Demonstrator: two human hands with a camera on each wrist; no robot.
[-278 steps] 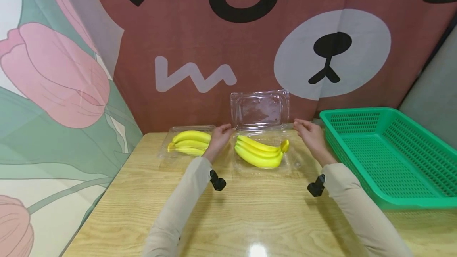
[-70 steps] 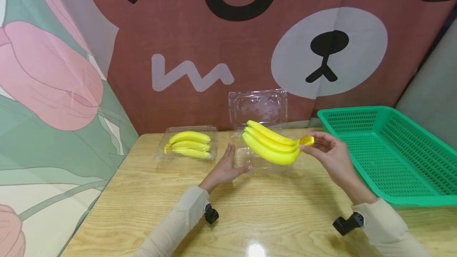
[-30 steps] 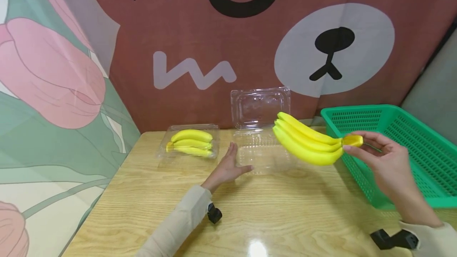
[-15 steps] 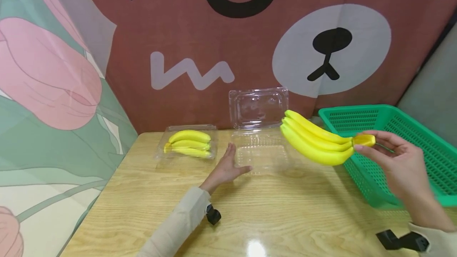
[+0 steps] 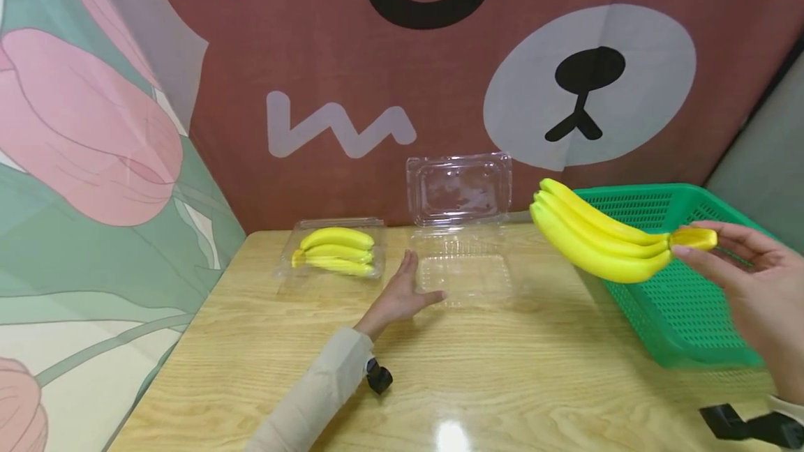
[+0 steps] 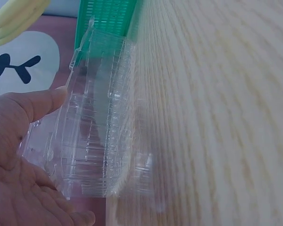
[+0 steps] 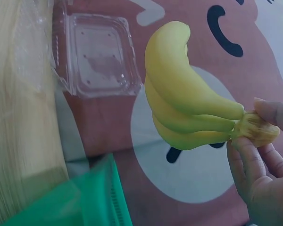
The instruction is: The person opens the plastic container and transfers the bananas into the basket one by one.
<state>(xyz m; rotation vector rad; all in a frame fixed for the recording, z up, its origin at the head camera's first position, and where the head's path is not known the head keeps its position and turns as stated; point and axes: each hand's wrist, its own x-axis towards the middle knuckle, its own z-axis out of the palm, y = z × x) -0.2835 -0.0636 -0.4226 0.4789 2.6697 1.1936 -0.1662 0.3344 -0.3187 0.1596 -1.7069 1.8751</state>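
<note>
Currently, right hand [image 5: 763, 284] pinches a banana bunch [image 5: 599, 239] by its stem, aloft, blocking part of the green basket [image 5: 681, 353] in the head view. Left hand [image 5: 398, 298], spread wide, touches the clear container [image 5: 465, 277], lid [image 5: 461, 190] raised before bear-print cloth [image 5: 339, 40]; farther left on the table [image 5: 502, 382], a second container [image 5: 342, 221] holds another bunch [image 5: 336, 253].

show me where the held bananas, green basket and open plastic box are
Held bananas [image 7: 181, 92], right wrist view, on the middle of the bunch
Green basket [image 5: 700, 307], head view, on its inside floor
Open plastic box [image 5: 466, 279], head view, on its base
</note>
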